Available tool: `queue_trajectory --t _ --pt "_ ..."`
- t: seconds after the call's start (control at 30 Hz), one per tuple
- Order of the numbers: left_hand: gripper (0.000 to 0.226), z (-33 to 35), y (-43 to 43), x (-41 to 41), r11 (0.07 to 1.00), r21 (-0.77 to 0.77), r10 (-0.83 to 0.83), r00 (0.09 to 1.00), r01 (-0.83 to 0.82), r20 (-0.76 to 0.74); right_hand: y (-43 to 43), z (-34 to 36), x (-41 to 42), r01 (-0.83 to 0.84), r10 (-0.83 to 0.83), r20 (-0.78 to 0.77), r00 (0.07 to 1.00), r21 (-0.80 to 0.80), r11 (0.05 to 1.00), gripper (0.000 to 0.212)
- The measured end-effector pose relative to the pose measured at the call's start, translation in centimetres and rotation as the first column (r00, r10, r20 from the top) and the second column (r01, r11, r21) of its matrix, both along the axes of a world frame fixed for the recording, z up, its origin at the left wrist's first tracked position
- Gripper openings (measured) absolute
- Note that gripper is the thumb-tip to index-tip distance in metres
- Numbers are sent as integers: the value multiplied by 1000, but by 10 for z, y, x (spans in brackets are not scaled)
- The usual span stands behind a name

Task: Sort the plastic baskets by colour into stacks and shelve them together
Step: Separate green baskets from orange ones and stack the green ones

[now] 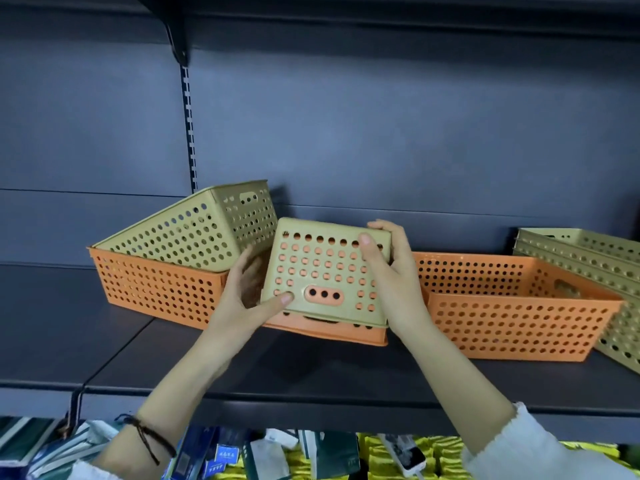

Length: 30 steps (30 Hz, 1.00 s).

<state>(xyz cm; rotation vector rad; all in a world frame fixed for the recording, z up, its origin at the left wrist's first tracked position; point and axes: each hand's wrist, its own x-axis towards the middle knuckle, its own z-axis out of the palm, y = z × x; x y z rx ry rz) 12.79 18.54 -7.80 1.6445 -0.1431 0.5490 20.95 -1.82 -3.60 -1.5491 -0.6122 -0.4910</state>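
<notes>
Both hands hold a small olive-green perforated basket (325, 271), tipped with its end wall toward me, nested over an orange basket (332, 332) whose rim shows beneath it. My left hand (246, 299) grips its lower left corner. My right hand (391, 268) clasps its upper right edge. At the left, a green basket (194, 230) lies tilted inside an orange basket (156, 289). An empty orange basket (512, 306) stands at the right. Stacked green baskets (588, 251) sit at the far right.
All baskets rest on a dark grey metal shelf (311, 375) with a grey back panel and a slotted upright (188, 126). Another shelf (346, 8) hangs overhead. Below the shelf edge are packaged goods (311, 455) in blue, white and yellow.
</notes>
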Motion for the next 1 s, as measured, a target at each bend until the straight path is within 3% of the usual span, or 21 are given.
queue_trajectory --t 0.07,0.17,0.37,0.83,1.0 --pt "113 -7 -3 -1 998 -55 -37 996 33 -76 2 1 1 9 -8 -17 1000 36 999 27" --pt "92 -15 -13 -2 993 -66 -100 991 94 -95 2 -1 -1 36 -36 0 999 47 998 32" --pt "110 -11 -16 0 996 -40 -82 995 80 -51 -14 1 5 -28 30 26 999 -108 994 72" --pt "108 -22 -7 -2 989 60 -125 975 138 -182 -15 39 25 -10 24 -97 995 145 989 57" --pt "107 -3 -10 -2 980 158 -99 988 117 -116 -7 34 24 -8 11 -50 999 70 998 48"
